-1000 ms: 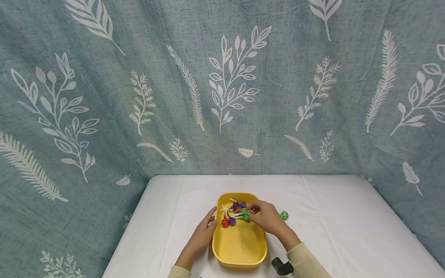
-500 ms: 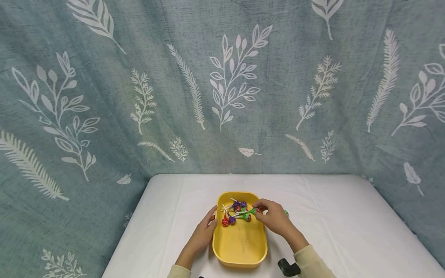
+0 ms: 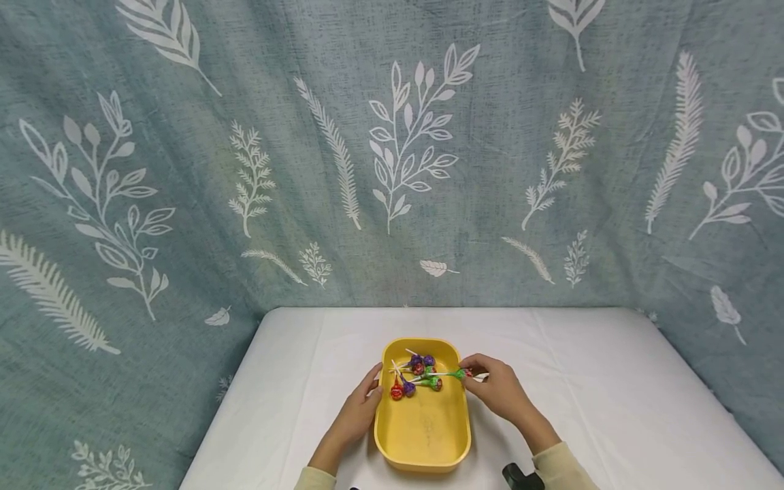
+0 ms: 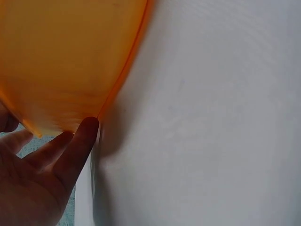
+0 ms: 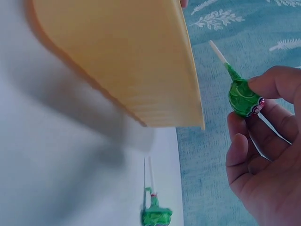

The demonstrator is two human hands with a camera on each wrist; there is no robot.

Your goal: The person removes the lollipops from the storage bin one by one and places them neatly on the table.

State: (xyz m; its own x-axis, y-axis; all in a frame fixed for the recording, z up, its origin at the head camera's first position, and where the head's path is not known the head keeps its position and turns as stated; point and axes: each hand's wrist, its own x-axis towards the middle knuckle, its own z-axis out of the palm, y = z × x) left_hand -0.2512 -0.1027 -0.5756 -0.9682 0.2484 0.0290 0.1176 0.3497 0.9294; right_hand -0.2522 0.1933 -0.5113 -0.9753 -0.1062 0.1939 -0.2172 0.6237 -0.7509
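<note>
My right hand (image 3: 497,389) pinches a green-wrapped lollipop (image 5: 242,96) by its candy head between thumb and fingers. In the head view its white stick points left, over the right rim of the yellow tray (image 3: 422,435). Several lollipops lie at the tray's far end: a red one (image 3: 397,392), purple ones such as this purple lollipop (image 3: 409,388), and a green lollipop (image 3: 435,384) nearest its right wall. My left hand (image 3: 358,412) rests against the tray's left side. The left wrist view shows its extended fingers (image 4: 77,150) touching the outer wall.
Another green lollipop (image 5: 157,216) lies on the white cloth (image 3: 588,408) just right of the tray, with its head hidden behind my right hand in the head view. A blue-green leaf-patterned curtain (image 3: 490,204) hangs behind the table. A black object (image 3: 520,478) sits by my right sleeve.
The right hand has moved right, from over the tray's lollipops to its right rim, with the green lollipop lifted from the group. The left hand and tray have stayed in place.
</note>
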